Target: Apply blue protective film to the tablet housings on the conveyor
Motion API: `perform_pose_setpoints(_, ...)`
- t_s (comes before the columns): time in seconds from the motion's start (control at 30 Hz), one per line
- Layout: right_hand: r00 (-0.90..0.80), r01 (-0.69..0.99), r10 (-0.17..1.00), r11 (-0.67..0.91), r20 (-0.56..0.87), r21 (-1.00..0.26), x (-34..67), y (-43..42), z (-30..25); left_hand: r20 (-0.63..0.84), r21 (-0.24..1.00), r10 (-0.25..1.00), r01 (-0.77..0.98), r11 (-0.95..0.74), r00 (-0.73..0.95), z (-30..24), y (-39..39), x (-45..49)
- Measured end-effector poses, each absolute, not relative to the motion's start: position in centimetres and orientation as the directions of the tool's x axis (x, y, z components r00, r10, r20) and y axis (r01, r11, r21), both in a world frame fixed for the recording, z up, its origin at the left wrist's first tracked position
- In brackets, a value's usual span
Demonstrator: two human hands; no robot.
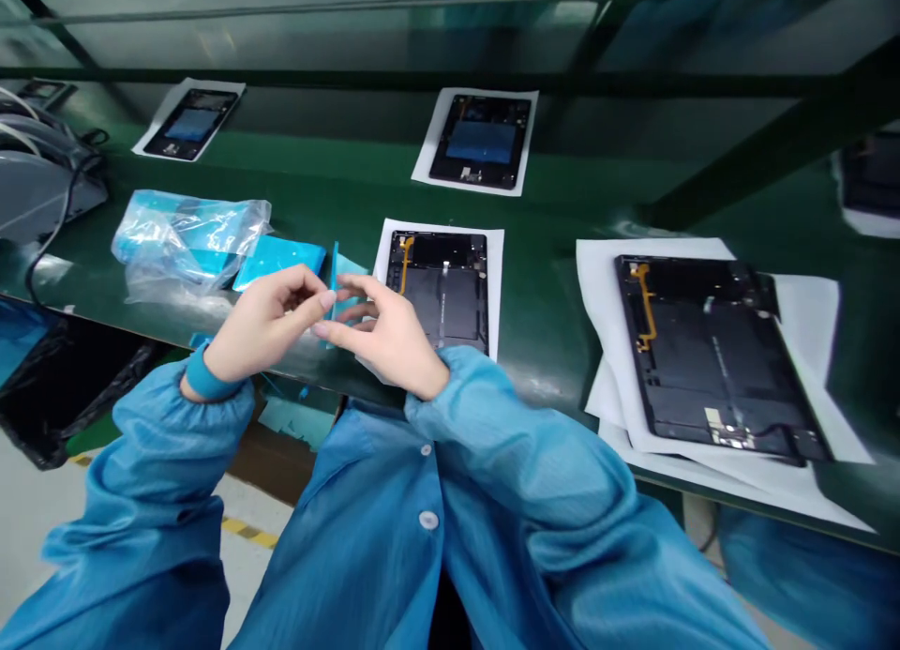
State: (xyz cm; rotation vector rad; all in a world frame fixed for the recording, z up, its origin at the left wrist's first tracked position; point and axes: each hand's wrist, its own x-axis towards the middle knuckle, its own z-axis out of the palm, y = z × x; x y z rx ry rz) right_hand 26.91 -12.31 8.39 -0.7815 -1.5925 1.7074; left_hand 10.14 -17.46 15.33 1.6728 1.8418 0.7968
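My left hand (263, 324) and my right hand (383, 336) meet over the front edge of a green conveyor belt (555, 322). Both pinch a thin blue film sheet (335, 273) held upright on edge between the fingertips. Just behind my right hand lies an opened black tablet body (442, 284) with an orange flex cable, resting on a white paper sheet (496, 294). Left of my hands lie a flat blue sheet (277, 259) and a clear plastic bag (187, 237) of blue sheets. My sleeves are blue.
A larger opened tablet (717, 355) on white papers lies at the right. Two more tablets on paper (482, 142) (191, 123) rest further back on the belt. A grey machine with cables (38, 176) stands far left. A black bin (63, 378) sits below the belt's edge.
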Motion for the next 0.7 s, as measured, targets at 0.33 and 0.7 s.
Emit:
perform_pose_setpoints(0.33,-0.696,-0.2,0.707,-0.362,-0.128,-0.91,28.3,-13.3,6.4,-0.024,0.733,0.999,0.68,-0.015,0.047,13.5,-18.4,9.8)
perform_pose_setpoints(0.7,-0.307,-0.193,0.928,-0.278,-0.211,-0.941,31.1,-17.5,6.5,0.327,0.785,0.808,0.618,0.057,-0.49,14.9,-18.9,0.8)
